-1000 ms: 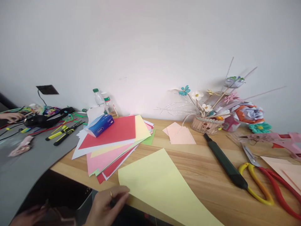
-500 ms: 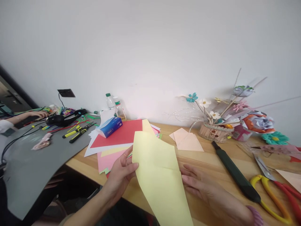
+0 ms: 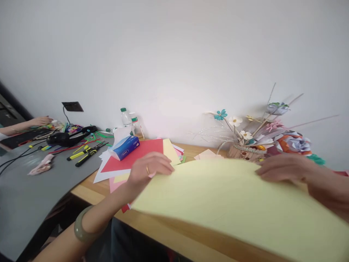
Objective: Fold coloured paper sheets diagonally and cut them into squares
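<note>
A large pale yellow sheet of paper [image 3: 240, 207] is lifted off the wooden table [image 3: 89, 189] and fills the lower right of the view. My left hand [image 3: 148, 169], with a ring on one finger, pinches its far left corner. My right hand [image 3: 283, 169] grips its far right edge, fingers curled over the paper. A green bangle [image 3: 81, 227] sits on my left wrist. The sheet hides the tools on the table behind it.
A stack of coloured paper with a red sheet [image 3: 136, 154] on top and a blue tissue pack [image 3: 124, 147] lies to the left. A basket of paper flowers [image 3: 247, 151] stands by the wall. Bottles [image 3: 125, 117], pliers [image 3: 87, 156] and another person's hand [image 3: 40, 120] are on the grey mat [image 3: 24, 196].
Both hands have taken the yellow sheet by its far edge and raised it toward the camera; it now spreads wide and covers the scissors and black tool seen before.
</note>
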Demonstrator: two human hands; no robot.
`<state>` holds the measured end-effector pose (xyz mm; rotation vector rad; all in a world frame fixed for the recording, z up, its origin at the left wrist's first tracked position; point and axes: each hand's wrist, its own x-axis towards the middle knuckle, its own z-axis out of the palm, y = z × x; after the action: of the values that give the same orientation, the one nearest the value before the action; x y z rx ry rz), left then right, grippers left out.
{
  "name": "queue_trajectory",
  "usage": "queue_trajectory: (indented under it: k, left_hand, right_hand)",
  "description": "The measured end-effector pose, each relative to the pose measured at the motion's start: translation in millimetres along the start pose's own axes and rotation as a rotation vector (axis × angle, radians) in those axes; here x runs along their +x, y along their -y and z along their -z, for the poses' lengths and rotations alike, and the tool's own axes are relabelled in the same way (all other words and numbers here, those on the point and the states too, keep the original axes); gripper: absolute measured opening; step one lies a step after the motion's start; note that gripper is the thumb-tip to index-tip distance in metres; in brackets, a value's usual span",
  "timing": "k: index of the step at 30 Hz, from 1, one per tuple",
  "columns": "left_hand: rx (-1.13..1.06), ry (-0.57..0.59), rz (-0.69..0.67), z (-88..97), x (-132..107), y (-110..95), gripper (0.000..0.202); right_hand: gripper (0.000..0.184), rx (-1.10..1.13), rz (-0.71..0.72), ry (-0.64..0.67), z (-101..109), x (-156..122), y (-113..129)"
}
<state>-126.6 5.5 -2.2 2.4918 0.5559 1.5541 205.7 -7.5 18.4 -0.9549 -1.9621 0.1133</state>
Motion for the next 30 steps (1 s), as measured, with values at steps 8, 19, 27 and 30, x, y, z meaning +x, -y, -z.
queue_trajectory:
  k: [8, 19, 27, 30]
  left_hand:
    - [0.345, 0.445, -0.104, -48.3, -67.3, 35.5, 0.025]
    - [0.221, 0.506, 0.176, -41.3, -88.4, 37.7, 0.022]
    - [0.119, 0.391, 0.685, -50.5, -87.9, 37.9, 0.015]
    - [0.120, 0.357, 0.884, -53.8, -86.7, 37.5, 0.025]
  right_hand:
    - [0.027, -0.257, 0.234, 0.443, -54.9, -79.0, -47.7]
    - [0.042, -0.415, 0.298, 0.485, -53.9, -95.0, -34.1]
    - [0.021, -0.242, -0.084, 0.417, -63.0, -93.7, -33.9]
    - [0.039, -0.319, -0.146, 0.317, -67.0, -91.8, -35.0]
